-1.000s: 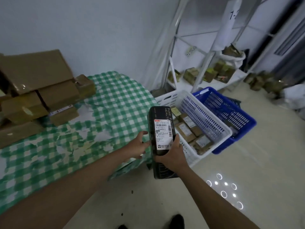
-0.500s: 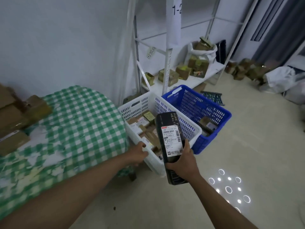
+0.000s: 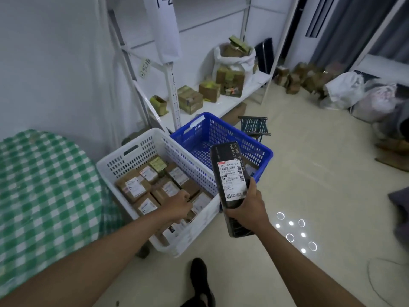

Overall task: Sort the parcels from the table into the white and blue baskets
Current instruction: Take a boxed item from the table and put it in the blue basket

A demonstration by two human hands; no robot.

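Green-checked table on the left, then the white basket packed with brown labelled parcels, and the left hand hangs over them, fingers loosely curled, holding nothing. Just right of it the blue basket touches the white one. In front of its near corner the right hand grips the lower part of a long black parcel, label up.
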